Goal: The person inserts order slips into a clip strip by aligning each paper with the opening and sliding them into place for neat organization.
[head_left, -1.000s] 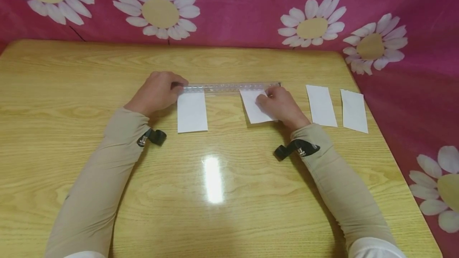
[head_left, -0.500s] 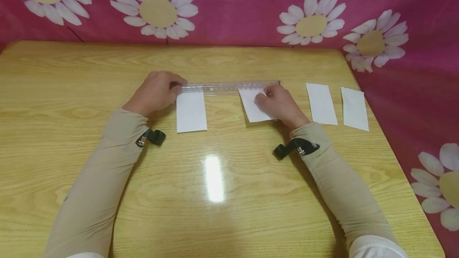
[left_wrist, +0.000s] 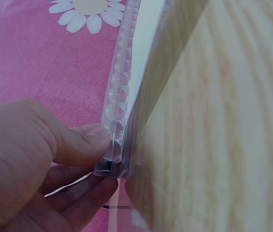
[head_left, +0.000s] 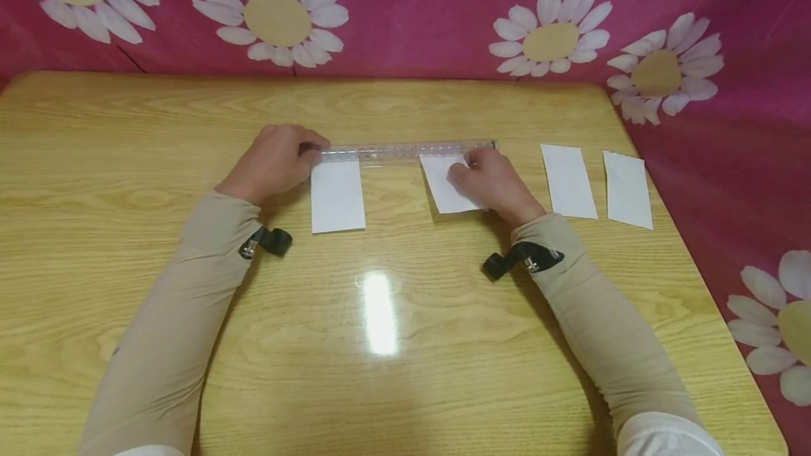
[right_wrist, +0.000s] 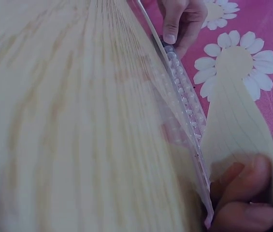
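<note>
A long, narrow clear plastic case (head_left: 394, 153) with rows of round clear bumps lies crosswise on the table. My left hand (head_left: 272, 164) pinches its left end between thumb and fingers; the left wrist view shows a dark patch at that end of the case (left_wrist: 112, 111). Under the left part of the case, a white paper slip (head_left: 338, 199) lies flat with its top edge beneath the plastic. My right hand (head_left: 494, 185) pinches a second slip (head_left: 443, 188) near the case's right end. In the right wrist view this slip (right_wrist: 237, 125) bends upward and shows faint lines.
Two more white slips, a nearer one (head_left: 569, 181) and an outer one (head_left: 627, 190), lie to the right of my right hand. Beyond the wooden table (head_left: 266, 357) hangs a pink cloth (head_left: 418, 13) with large daisies, at the back and along the right edge.
</note>
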Demonstrator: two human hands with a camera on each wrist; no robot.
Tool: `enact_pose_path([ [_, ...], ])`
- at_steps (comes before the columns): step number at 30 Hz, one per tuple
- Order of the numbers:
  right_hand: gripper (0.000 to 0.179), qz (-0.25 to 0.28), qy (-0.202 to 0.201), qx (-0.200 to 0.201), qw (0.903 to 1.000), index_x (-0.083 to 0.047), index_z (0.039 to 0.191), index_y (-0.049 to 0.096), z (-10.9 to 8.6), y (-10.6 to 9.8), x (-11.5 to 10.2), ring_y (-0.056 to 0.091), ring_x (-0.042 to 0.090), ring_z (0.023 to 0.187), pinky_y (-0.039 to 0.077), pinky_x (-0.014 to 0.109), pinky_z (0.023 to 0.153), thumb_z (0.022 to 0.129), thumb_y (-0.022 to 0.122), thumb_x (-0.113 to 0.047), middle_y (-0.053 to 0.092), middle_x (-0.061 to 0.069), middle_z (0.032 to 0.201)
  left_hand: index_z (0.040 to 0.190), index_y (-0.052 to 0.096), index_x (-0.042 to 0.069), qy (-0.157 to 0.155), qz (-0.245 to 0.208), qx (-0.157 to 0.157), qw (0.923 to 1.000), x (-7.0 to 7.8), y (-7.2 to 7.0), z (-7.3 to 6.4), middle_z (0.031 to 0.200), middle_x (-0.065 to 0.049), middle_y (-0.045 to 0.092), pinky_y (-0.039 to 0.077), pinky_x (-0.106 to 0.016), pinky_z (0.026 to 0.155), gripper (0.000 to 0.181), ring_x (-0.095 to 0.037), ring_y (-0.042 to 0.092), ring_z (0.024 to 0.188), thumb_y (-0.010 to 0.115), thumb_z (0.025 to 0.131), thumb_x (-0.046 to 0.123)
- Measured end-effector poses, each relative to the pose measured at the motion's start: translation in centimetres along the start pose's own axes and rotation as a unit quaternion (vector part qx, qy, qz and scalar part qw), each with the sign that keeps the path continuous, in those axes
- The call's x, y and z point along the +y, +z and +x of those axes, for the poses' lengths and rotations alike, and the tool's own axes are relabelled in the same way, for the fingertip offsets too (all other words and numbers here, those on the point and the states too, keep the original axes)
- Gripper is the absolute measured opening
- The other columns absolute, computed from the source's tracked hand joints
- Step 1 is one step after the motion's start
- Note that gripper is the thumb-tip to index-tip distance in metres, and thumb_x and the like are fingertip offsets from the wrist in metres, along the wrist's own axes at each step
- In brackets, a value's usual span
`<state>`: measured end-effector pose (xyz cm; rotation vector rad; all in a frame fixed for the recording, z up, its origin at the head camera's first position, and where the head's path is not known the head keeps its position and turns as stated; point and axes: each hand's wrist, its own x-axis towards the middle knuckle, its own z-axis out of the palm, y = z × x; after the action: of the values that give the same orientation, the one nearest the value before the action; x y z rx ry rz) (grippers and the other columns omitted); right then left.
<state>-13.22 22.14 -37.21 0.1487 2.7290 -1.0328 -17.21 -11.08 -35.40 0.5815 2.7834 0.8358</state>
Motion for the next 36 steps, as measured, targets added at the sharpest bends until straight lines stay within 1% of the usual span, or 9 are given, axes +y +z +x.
enact_pose_path([
  [5, 0.028, -0.001, -0.005, 0.004, 1.0000, -0.009, 0.077, 0.055, -0.01, 0.03, -0.11, 0.048, 0.021, 0.070, 0.040, 0.032, 0.061, 0.097, 0.053, -0.029, 0.047, 0.003, 0.076, 0.132, 0.070, 0.004, 0.000, 0.000, 0.000, 1.0000, -0.05, -0.04, 0.02, 0.133, -0.020, 0.069, 0.044, -0.043, 0.090, 0.037, -0.030, 0.055, 0.103, 0.051, 0.100, 0.006],
  [9, 0.029, 0.000, -0.008, 0.006, 1.0000, -0.011, 0.073, 0.051, -0.04, 0.01, -0.14, 0.047, 0.020, 0.065, 0.040, 0.032, 0.059, 0.096, 0.052, -0.028, 0.046, 0.001, 0.072, 0.132, 0.070, 0.003, 0.002, 0.001, 0.001, 1.0000, -0.15, 0.00, 0.06, 0.132, -0.020, 0.070, 0.044, -0.042, 0.090, 0.037, -0.030, 0.055, 0.102, 0.051, 0.100, 0.006],
  [14, 0.029, 0.005, -0.007, 0.004, 1.0000, -0.011, 0.072, 0.049, 0.00, 0.04, -0.13, 0.046, 0.018, 0.062, 0.039, 0.032, 0.057, 0.096, 0.053, -0.028, 0.045, -0.001, 0.070, 0.131, 0.070, 0.003, 0.006, 0.003, 0.004, 1.0000, -0.23, 0.03, 0.06, 0.131, -0.020, 0.070, 0.044, -0.042, 0.088, 0.037, -0.030, 0.055, 0.101, 0.051, 0.099, 0.005],
  [19, 0.029, 0.003, -0.007, 0.007, 0.9999, -0.011, 0.071, 0.049, 0.00, 0.10, -0.18, 0.045, 0.019, 0.063, 0.038, 0.031, 0.057, 0.095, 0.053, -0.028, 0.044, -0.001, 0.069, 0.131, 0.070, 0.003, 0.005, 0.002, 0.003, 1.0000, -0.20, 0.03, 0.06, 0.132, -0.020, 0.070, 0.045, -0.042, 0.089, 0.037, -0.030, 0.055, 0.101, 0.051, 0.100, 0.005],
  [25, 0.027, 0.001, -0.003, 0.005, 1.0000, -0.008, 0.079, 0.059, -0.02, 0.14, -0.26, 0.047, 0.020, 0.069, 0.038, 0.031, 0.060, 0.096, 0.053, -0.029, 0.047, 0.001, 0.075, 0.131, 0.070, 0.003, 0.004, 0.004, 0.002, 1.0000, -0.20, 0.05, 0.14, 0.131, -0.020, 0.070, 0.044, -0.042, 0.088, 0.037, -0.030, 0.055, 0.101, 0.050, 0.100, 0.006],
  [27, 0.026, 0.003, -0.002, 0.004, 1.0000, -0.008, 0.081, 0.061, -0.02, 0.18, -0.27, 0.047, 0.020, 0.069, 0.038, 0.030, 0.060, 0.096, 0.053, -0.028, 0.048, 0.001, 0.074, 0.132, 0.070, 0.003, 0.003, 0.003, 0.001, 1.0000, -0.21, 0.07, 0.17, 0.131, -0.020, 0.070, 0.044, -0.042, 0.088, 0.037, -0.030, 0.055, 0.101, 0.050, 0.100, 0.006],
  [32, 0.027, 0.004, -0.007, 0.003, 1.0000, -0.010, 0.076, 0.057, 0.04, 0.32, -0.29, 0.046, 0.019, 0.068, 0.038, 0.030, 0.060, 0.095, 0.054, -0.029, 0.045, -0.002, 0.068, 0.132, 0.070, 0.003, 0.003, 0.001, -0.001, 1.0000, -0.23, 0.09, 0.18, 0.131, -0.020, 0.070, 0.044, -0.042, 0.088, 0.037, -0.030, 0.055, 0.101, 0.051, 0.100, 0.006],
  [36, 0.027, 0.004, -0.012, 0.005, 0.9999, -0.011, 0.075, 0.057, -0.01, 0.35, -0.36, 0.046, 0.020, 0.072, 0.038, 0.031, 0.063, 0.095, 0.054, -0.028, 0.045, -0.001, 0.071, 0.132, 0.070, 0.002, 0.001, -0.001, -0.001, 1.0000, -0.23, 0.12, 0.16, 0.132, -0.020, 0.070, 0.045, -0.042, 0.089, 0.037, -0.030, 0.055, 0.103, 0.051, 0.100, 0.006],
])
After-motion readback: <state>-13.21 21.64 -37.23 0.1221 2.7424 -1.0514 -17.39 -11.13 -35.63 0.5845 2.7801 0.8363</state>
